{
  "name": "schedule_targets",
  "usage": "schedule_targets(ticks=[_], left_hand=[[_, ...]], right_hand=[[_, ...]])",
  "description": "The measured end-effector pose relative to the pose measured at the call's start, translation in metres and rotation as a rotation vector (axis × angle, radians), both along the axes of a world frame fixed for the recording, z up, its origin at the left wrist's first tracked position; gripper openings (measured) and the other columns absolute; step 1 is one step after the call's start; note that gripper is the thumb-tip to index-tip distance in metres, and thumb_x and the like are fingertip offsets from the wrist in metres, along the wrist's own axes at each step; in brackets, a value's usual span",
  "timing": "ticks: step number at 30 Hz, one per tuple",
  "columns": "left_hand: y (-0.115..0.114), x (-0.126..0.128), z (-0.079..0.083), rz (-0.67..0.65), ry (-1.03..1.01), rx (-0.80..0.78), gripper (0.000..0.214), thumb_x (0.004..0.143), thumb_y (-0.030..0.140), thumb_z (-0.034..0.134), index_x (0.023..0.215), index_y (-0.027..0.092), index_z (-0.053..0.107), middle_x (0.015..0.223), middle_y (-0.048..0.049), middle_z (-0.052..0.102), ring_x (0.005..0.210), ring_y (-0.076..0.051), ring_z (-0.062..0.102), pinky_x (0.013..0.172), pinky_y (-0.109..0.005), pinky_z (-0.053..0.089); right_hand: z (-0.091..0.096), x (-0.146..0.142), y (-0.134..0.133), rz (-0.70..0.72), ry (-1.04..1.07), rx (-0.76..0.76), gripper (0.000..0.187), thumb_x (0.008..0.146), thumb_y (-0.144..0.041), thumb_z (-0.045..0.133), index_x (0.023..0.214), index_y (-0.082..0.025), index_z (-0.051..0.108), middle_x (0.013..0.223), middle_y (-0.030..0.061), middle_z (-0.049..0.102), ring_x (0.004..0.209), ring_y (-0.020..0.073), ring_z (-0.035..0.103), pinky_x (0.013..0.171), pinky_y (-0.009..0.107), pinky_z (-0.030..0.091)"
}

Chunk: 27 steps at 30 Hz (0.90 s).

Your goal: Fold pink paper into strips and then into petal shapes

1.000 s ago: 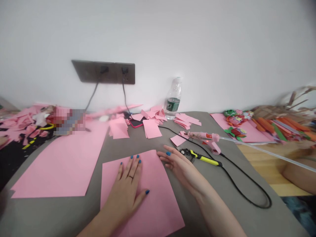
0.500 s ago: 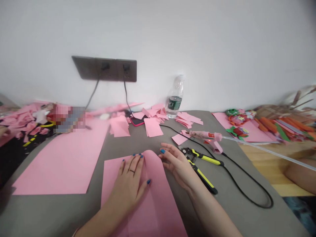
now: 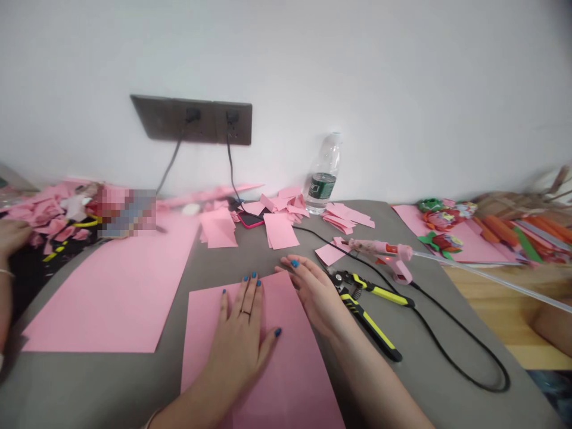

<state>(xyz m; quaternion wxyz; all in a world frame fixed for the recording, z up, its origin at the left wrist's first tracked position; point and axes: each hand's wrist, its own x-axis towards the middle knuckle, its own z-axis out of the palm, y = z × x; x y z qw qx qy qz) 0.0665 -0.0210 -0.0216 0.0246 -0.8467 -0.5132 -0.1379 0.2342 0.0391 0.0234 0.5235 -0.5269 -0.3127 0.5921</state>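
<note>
My left hand lies flat on a pink paper sheet, fingers spread and pointing toward its far edge. A ring and blue nails show on it. Beside the sheet's far right corner is my right hand, open, with its fingers extended and loosely bent. Its fingertips reach the corner, and I cannot tell whether they touch the paper. Just right of that hand, wire strippers with yellow and black handles rest open on the grey table.
A pink glue gun with a black cord lies at right. Behind are small pink paper pieces, a phone and a water bottle. More pink sheets spread at left, near another person's hand. Paper flowers sit far right.
The sheet's far right part was bulging upward and now lies flatter, its corner showing. My right hand has shifted slightly left. At the left edge, the other person's hand has come further into view.
</note>
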Motion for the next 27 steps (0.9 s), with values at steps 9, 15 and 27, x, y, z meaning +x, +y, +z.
schedule_targets(ticks=[9, 15, 27], left_hand=[[0.012, -0.001, 0.016, -0.086, -0.002, -0.162, 0.062, 0.105, 0.046, 0.033, 0.154, 0.008, 0.033, 0.159, -0.0192, 0.038, 0.147, -0.034, 0.036, 0.112, -0.062, 0.035], [0.014, 0.005, 0.007, -0.031, -0.032, -0.071, 0.064, 0.104, 0.043, 0.037, 0.156, 0.006, 0.028, 0.156, -0.0222, 0.043, 0.145, -0.033, 0.039, 0.113, -0.058, 0.036], [0.015, 0.017, 0.003, 0.023, -0.015, -0.046, 0.061, 0.104, 0.041, 0.032, 0.156, 0.007, 0.031, 0.154, -0.0215, 0.046, 0.143, -0.036, 0.042, 0.109, -0.062, 0.037]], right_hand=[[-0.003, 0.016, -0.006, 0.151, -0.477, 0.158, 0.007, 0.072, -0.025, 0.070, 0.068, -0.021, 0.065, 0.066, 0.0002, 0.064, 0.066, 0.0198, 0.057, 0.063, 0.030, 0.042], [-0.006, 0.024, -0.011, 0.175, -0.652, 0.214, 0.009, 0.078, -0.022, 0.062, 0.070, -0.022, 0.062, 0.060, -0.0021, 0.058, 0.057, 0.0175, 0.052, 0.056, 0.028, 0.036], [-0.015, 0.020, -0.011, 0.118, -0.745, 0.311, 0.014, 0.087, -0.026, 0.058, 0.078, -0.023, 0.069, 0.073, 0.0028, 0.067, 0.068, 0.0218, 0.059, 0.065, 0.030, 0.042]])
